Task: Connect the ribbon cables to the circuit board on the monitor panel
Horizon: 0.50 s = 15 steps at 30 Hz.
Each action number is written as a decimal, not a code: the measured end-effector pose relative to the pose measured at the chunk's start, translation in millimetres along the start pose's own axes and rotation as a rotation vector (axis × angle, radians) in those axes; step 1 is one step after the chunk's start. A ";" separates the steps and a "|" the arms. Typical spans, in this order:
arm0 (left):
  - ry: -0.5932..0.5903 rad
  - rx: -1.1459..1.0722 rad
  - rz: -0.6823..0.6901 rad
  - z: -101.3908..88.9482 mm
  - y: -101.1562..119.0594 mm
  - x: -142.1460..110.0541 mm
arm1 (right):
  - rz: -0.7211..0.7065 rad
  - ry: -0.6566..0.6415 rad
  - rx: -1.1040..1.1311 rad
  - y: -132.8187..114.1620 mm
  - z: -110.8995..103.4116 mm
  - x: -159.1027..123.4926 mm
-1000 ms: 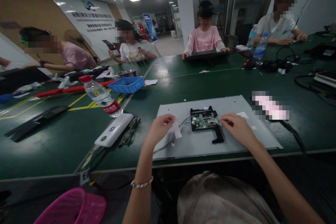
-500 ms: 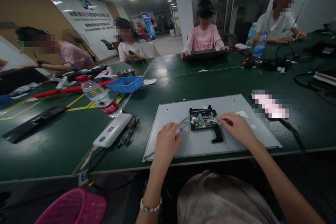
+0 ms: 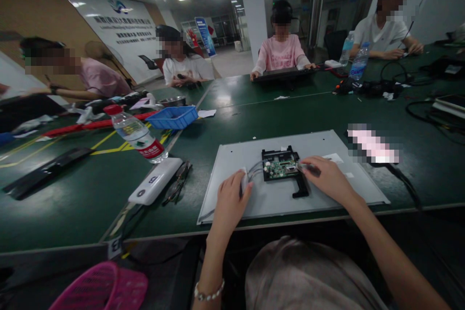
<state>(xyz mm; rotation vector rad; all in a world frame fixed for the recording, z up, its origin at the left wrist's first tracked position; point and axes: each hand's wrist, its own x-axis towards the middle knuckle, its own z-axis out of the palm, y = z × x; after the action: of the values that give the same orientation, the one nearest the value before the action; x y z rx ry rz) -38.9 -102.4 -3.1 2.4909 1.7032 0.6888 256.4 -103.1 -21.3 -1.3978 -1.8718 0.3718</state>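
A green circuit board (image 3: 280, 168) lies in a black plastic frame (image 3: 279, 153) on a flat grey-white panel (image 3: 232, 208) before me. Grey cables (image 3: 256, 169) run from the board's left side towards my left hand (image 3: 231, 198). Its thumb and fingers are closed around a small pale piece (image 3: 244, 180) where the cables end; the kind is unclear. My right hand (image 3: 326, 178) reaches over the panel with its fingertips pinched against the board's right edge. Whatever they grip there is too small and covered to make out.
To the left are a white power bank (image 3: 156, 181), eyeglasses (image 3: 177, 183), a water bottle (image 3: 137, 135) and a blue tray (image 3: 172, 117). A pixelated pink object (image 3: 372, 144) with a black cable lies right of the panel. A pink basket (image 3: 105, 286) stands below the table edge. Several people sit around.
My right fingertips have shifted left, closer against the board's edge. My left hand has turned slightly, so more of its thumb and the pale piece shows. Board and panel stay put.
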 end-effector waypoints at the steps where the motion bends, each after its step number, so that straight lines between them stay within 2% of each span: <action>1: 0.017 -0.011 0.009 -1.8 -0.3 -0.9 | -0.001 -0.016 -0.009 -1.4 -0.2 -0.6; 5: 0.055 -0.015 0.046 -12.6 0.4 -4.5 | 0.013 -0.039 -0.021 -4.5 -0.9 -2.6; 11: -0.061 0.097 0.086 -21.9 1.8 -7.2 | -0.041 -0.038 -0.035 0.7 -0.3 -2.0; 15: -0.077 0.183 0.087 -24.4 5.2 -2.1 | -0.027 -0.007 -0.083 5.3 -0.1 -2.4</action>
<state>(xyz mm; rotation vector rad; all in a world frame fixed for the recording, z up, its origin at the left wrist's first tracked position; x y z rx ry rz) -44.3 -111.4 19.6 2.6882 1.7121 0.4540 260.3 -103.4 -25.5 -1.4258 -1.9290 0.2886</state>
